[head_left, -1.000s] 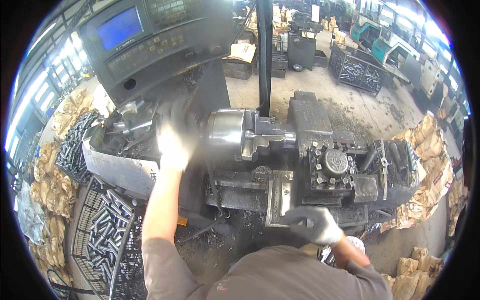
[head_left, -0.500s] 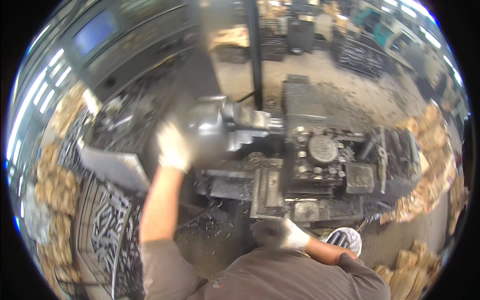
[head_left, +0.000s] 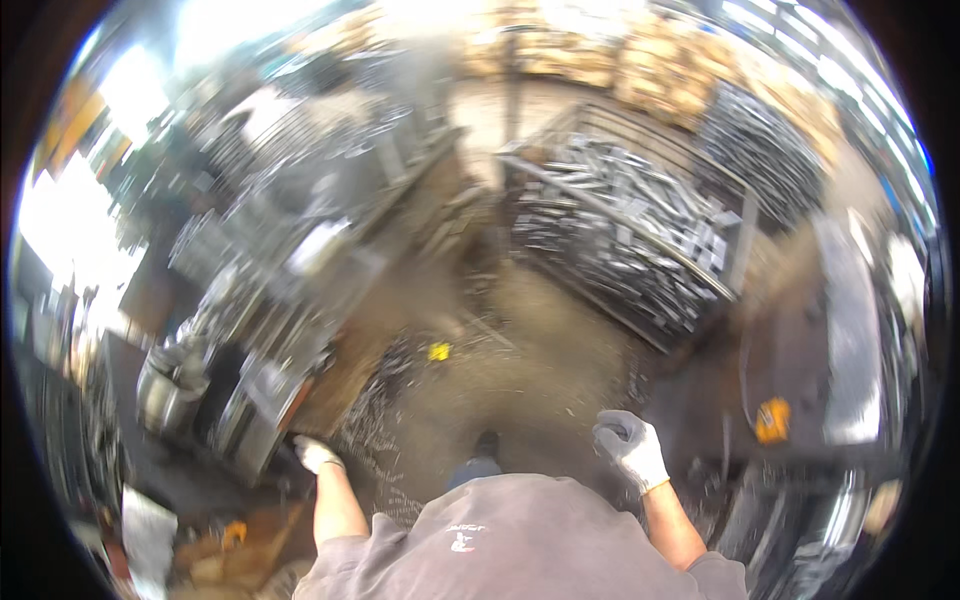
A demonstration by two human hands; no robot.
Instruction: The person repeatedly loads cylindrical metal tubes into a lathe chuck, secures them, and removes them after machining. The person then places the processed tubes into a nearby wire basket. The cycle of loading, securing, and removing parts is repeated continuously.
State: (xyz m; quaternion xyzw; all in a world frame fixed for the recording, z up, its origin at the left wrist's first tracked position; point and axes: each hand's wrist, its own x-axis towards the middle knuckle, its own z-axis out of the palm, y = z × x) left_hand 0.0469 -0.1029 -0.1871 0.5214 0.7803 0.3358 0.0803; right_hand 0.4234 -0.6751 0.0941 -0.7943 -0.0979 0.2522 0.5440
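My left hand [head_left: 317,455], in a white work glove, hangs low on the left beside a blurred machine or bench [head_left: 265,395]. Its fingers are stretched out, slightly smeared, and no object shows in them. On the right is my right hand [head_left: 635,455], in a white glove with grey fingers. It is raised in front of my body, its fingers loosely curled with a gap to the thumb. I see nothing held there. Neither hand touches anything visible.
Ahead to the right stands a metal-framed bin [head_left: 620,218] heaped with metal parts [head_left: 640,185]. A dark machine surface [head_left: 700,385] bearing a yellow-orange object [head_left: 772,420] flanks my right side. Metal chips [head_left: 375,400] and a small yellow thing [head_left: 439,351] lie on the floor.
My view has swung from the lathe to the floor and the bin. My left hand has come off the area by the chuck and dropped low; my right hand is now out to the right.
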